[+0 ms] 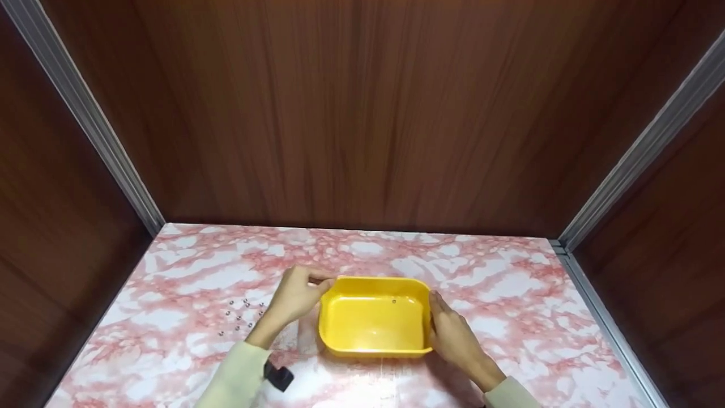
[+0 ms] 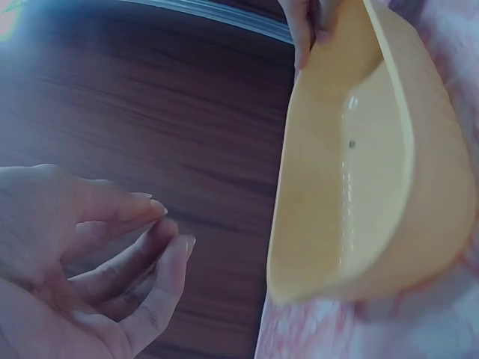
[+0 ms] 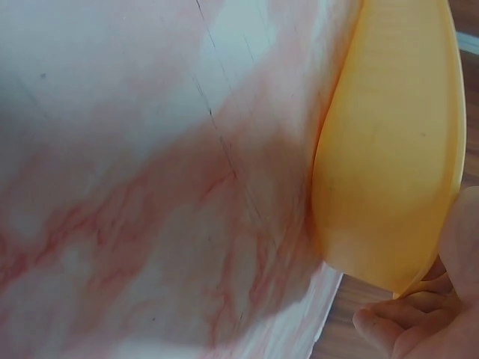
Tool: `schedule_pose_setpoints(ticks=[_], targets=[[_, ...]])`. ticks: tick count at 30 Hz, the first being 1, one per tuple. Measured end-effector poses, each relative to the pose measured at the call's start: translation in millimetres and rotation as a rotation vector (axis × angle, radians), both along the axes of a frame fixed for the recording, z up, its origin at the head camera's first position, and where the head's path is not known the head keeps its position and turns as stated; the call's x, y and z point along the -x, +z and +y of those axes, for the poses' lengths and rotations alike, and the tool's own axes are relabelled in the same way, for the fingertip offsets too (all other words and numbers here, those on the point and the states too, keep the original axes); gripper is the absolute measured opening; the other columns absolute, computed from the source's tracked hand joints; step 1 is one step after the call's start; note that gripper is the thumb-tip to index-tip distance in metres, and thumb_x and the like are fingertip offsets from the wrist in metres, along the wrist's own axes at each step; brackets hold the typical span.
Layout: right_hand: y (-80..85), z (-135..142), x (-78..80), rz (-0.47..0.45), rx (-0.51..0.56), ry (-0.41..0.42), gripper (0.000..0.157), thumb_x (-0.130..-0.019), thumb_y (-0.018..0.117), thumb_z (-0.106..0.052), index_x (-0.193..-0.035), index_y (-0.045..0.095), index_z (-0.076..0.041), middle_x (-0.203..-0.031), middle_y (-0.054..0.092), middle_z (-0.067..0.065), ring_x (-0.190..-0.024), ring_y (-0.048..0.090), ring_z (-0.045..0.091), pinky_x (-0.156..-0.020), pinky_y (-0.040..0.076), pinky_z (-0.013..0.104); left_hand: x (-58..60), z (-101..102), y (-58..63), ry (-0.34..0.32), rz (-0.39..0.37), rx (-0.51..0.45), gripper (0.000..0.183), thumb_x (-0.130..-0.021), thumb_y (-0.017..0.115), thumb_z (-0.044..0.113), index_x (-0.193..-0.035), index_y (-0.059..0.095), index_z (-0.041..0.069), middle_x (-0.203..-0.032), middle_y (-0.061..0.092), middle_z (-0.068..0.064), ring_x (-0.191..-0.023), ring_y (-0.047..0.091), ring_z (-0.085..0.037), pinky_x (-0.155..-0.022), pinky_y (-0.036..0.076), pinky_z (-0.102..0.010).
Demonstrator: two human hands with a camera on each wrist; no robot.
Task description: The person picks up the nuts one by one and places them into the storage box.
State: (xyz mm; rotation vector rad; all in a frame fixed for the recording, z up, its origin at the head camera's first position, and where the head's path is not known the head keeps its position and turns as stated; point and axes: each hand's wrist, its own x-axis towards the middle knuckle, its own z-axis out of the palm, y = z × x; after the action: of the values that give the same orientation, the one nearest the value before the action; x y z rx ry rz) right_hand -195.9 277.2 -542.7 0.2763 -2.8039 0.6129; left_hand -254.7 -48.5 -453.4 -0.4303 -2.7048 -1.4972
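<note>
The tray (image 1: 374,334) stands on the middle of the table (image 1: 498,351), between the two hands, with one small nut (image 1: 394,301) inside near its far right. The step in hand looks like steadying or placing the tray so that it can take the nuts (image 1: 238,318). If so, the next move calls for a level tray and a careful fingertip pick from the left, since pieces this small could easily roll or slip.

The tray's mouth faces up. Its long axis runs left to right, roughly in line with the table's back edge, and its short ends face the hands.

At the right end, the right hand (image 1: 455,334) grips the wall and rim, its fingers bent round the edge. At the far left corner, the left hand (image 1: 299,292) has its fingers bent and tips drawn close. The left wrist view shows a gap between it and the tray; whether it pinches anything small, I cannot tell.

Farther out, the nuts lie scattered on the table, just left of the left wrist. Behind the table rises a brown panel (image 1: 362,113).
</note>
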Motion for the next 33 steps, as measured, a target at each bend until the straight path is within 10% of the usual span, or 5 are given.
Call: schedule_pose_setpoints(ticks=[9,27,30,33], targets=[[-0.7,0,-1.9,0.000,0.005,-0.006,0.054,-0.097,0.063,0.003,-0.147,0.047,0.018,-0.150,0.053,0.037,-0.122,0.068,0.048,-0.101,0.061,0.053,-17.8,-42,-20.4,0.075,0.030,0.058,0.014,-0.095,0.073,0.006,-0.096,0.085,0.011,-0.104,0.081,-0.007,-0.105,0.074,-0.029,-0.099,0.063,-0.052],[-0.6,-1,1.0,0.009,0.039,0.003,0.054,-0.098,0.063,0.003,-0.148,0.046,0.017,-0.150,0.053,0.037,-0.121,0.068,0.048,-0.101,0.061,0.054,-52.7,-114,-69.8,0.162,-0.081,0.166,0.029,-0.099,0.067,0.007,-0.127,0.075,0.005,-0.131,0.073,-0.021,-0.121,0.069,-0.048,-0.105,0.058,-0.061],[-0.7,-1,1.3,-0.001,0.043,-0.001,0.054,-0.099,0.062,0.002,-0.149,0.045,0.016,-0.150,0.053,0.036,-0.120,0.069,0.048,-0.101,0.061,0.054,-57.3,-117,-76.0,0.175,-0.079,0.179,0.029,-0.098,0.066,0.004,-0.126,0.075,0.003,-0.132,0.071,-0.027,-0.101,0.076,-0.042,-0.080,0.068,-0.039],[-0.9,-1,0.3,-0.019,0.054,0.004,0.054,-0.100,0.060,0.002,-0.150,0.044,0.017,-0.152,0.051,0.037,-0.110,0.073,0.045,-0.100,0.061,0.053,-61.3,-117,-82.8,0.175,-0.042,0.230,0.028,-0.096,0.067,-0.001,-0.122,0.076,0.002,-0.109,0.078,-0.027,-0.057,0.065,-0.016,-0.046,0.050,-0.017]])
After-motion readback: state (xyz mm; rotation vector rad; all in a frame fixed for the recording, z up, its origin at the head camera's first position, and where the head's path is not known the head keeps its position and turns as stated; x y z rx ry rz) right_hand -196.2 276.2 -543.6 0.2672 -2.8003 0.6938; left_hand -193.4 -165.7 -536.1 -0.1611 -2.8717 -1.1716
